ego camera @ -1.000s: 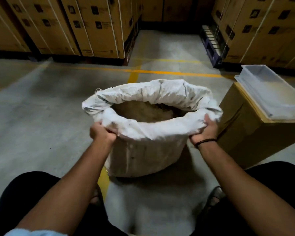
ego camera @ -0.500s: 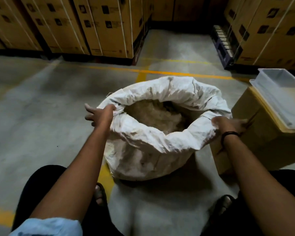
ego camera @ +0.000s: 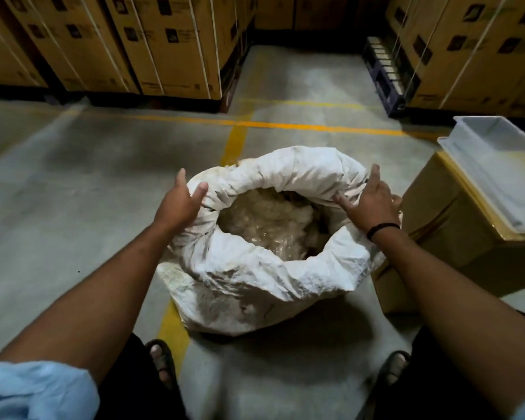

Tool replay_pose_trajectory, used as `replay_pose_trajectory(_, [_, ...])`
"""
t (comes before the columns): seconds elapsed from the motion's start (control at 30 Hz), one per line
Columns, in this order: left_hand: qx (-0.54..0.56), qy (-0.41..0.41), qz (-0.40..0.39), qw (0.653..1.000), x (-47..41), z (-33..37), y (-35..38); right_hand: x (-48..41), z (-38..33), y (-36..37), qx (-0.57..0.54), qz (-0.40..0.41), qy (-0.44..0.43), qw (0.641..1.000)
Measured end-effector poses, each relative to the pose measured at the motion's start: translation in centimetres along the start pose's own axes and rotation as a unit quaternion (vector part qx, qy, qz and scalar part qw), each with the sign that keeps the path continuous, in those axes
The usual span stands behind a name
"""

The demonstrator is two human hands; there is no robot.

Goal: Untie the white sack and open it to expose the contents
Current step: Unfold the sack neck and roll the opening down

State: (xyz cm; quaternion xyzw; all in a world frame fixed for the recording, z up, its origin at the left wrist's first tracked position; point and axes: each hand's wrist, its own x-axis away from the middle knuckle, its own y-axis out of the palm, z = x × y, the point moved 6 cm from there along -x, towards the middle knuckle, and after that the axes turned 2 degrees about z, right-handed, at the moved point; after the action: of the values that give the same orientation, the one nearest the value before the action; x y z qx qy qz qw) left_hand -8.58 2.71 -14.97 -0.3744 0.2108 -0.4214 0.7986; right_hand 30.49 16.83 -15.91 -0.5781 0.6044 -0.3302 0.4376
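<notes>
The white sack (ego camera: 255,286) stands on the floor between my feet, its mouth wide open and its top rolled down into a thick rim. Pale fluffy fibre contents (ego camera: 270,225) show inside. My left hand (ego camera: 179,206) is at the rim's left side with straight fingers, its thumb touching the rolled fabric. My right hand (ego camera: 373,203) lies spread over the rim's right side, thumb stretched along the inner edge and index finger pointing up. Neither hand visibly curls round the fabric.
A cardboard box (ego camera: 455,237) stands right beside the sack, with a white plastic tray (ego camera: 497,165) on top. Strapped stacks of cartons (ego camera: 164,43) on pallets line the back. Yellow lines (ego camera: 237,137) mark the concrete floor.
Both hands let go of the rim's near edge and moved out and back to its left and right sides. The rim sits rolled lower and the contents show more.
</notes>
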Motion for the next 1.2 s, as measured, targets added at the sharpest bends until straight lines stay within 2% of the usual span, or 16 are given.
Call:
replay_pose_trajectory(0.1, [0.034, -0.007, -0.003, 0.999, -1.9, -0.6, 0.9, -1.2, -0.1, 2.1, -0.018, -0.037, 0.041, 0.998])
replay_pose_trajectory(0.17, [0.174, -0.069, -0.031, 0.982, -3.1, -1.6, 1.2, -2.0, -0.4, 3.3, -0.136, -0.063, 0.08, 0.985])
replay_pose_trajectory(0.2, [0.266, -0.126, -0.067, 0.953, -3.3, -2.1, 1.2, -2.5, -0.6, 3.7, -0.228, -0.086, 0.104, 0.964])
replay_pose_trajectory(0.23, [0.348, -0.171, -0.098, 0.916, -3.7, -2.9, 1.2, -3.0, -0.7, 3.9, -0.33, -0.127, 0.135, 0.926])
replay_pose_trajectory(0.3, [0.474, -0.225, -0.159, 0.836, -3.9, -4.0, 0.4, -3.0, -1.0, 4.2, -0.496, -0.221, 0.214, 0.812])
replay_pose_trajectory(0.37, [0.529, -0.256, -0.183, 0.788, -3.9, -5.5, 0.4, -2.7, -1.1, 4.1, -0.558, -0.261, 0.234, 0.752])
replay_pose_trajectory(0.43, [0.512, -0.316, -0.126, 0.788, -3.6, -7.0, 0.8, -2.6, -1.0, 4.9, -0.588, -0.264, 0.236, 0.727])
replay_pose_trajectory(0.5, [0.459, -0.348, -0.081, 0.813, -3.5, -7.7, 1.2, -2.5, -1.0, 5.8, -0.604, -0.255, 0.252, 0.712])
replay_pose_trajectory(0.53, [0.42, -0.338, -0.061, 0.84, -4.1, -7.8, 0.9, -2.7, -0.8, 6.1, -0.597, -0.241, 0.259, 0.72])
replay_pose_trajectory(0.6, [0.328, -0.304, 0.01, 0.895, -5.2, -8.2, 0.0, -3.7, 0.4, 6.5, -0.556, -0.203, 0.27, 0.76])
replay_pose_trajectory(0.7, [0.185, -0.272, 0.129, 0.936, -6.1, -10.2, -2.4, -4.4, 3.3, 5.5, -0.451, -0.067, 0.33, 0.826])
replay_pose_trajectory(0.8, [0.16, -0.259, 0.194, 0.932, -3.3, -7.5, -4.7, -3.4, 4.1, 3.4, -0.351, 0.044, 0.325, 0.877])
replay_pose_trajectory(0.9, [0.144, -0.258, 0.237, 0.925, -0.1, -5.4, -5.0, -0.3, 4.1, 2.1, -0.335, 0.098, 0.327, 0.878])
replay_pose_trajectory(1.0, [0.13, -0.271, 0.246, 0.922, 3.0, -4.6, -4.3, 3.6, 4.9, 1.2, -0.284, 0.16, 0.354, 0.877])
replay_pose_trajectory(1.1, [0.112, -0.293, 0.239, 0.919, 6.4, -4.2, -2.7, 7.6, 4.8, 1.3, -0.256, 0.152, 0.374, 0.879])
replay_pose_trajectory(1.2, [0.071, -0.313, 0.213, 0.923, 9.8, -3.6, -0.5, 10.3, 2.7, 1.6, -0.173, 0.109, 0.278, 0.938])
